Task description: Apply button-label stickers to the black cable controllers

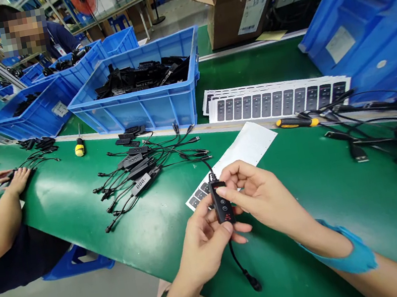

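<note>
A small black inline controller (224, 207) with plus and minus marks and red print is held over the green bench. My left hand (200, 248) grips its lower part, thumb on the near end and fingers behind. At the upper end, my right hand (266, 198) pinches it, with the thumb pressed on the face. One cable runs from the controller's far end, and a short lead with a round plug (252, 281) hangs below. Under the hands lies a white label sheet (246, 147) with a few dark labels at its near end. Several similar controllers (141, 184) lie tangled to the left.
Stacked label sheets (274, 100) lie behind, near a yellow-black screwdriver (297, 123). Black cables (358, 140) spread at the right. A blue bin (134, 111) holds black parts; another screwdriver (79, 147) lies left. A co-worker's hands (16, 181) work at the far left.
</note>
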Action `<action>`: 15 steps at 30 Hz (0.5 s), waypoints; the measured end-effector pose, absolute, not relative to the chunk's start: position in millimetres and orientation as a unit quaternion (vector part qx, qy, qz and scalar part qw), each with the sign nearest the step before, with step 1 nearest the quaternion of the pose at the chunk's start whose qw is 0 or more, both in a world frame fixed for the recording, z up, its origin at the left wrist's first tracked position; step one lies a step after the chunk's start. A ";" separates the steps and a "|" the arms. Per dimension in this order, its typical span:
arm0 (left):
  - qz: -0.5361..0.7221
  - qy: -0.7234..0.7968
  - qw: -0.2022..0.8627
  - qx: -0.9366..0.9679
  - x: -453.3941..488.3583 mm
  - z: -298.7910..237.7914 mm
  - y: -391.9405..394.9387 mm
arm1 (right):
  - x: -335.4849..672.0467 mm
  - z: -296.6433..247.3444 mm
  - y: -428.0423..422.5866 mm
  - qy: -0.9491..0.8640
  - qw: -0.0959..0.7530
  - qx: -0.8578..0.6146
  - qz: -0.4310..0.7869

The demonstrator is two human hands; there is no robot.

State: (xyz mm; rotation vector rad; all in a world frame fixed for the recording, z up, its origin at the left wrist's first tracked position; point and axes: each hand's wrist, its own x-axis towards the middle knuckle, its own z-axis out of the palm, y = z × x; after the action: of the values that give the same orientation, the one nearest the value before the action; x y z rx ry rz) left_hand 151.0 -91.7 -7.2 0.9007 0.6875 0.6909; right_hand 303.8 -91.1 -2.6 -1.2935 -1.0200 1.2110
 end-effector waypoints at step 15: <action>0.328 0.355 0.767 0.423 154.4 -12.4 -97.2 | 305.9 -7.5 -89.2 -0.436 0.505 -0.565 0.485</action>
State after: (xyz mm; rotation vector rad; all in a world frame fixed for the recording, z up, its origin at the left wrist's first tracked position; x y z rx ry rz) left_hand 154.4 -97.2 -12.4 0.9177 0.7704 0.7131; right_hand 305.9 -89.2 -7.5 -1.3623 -1.0528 1.1709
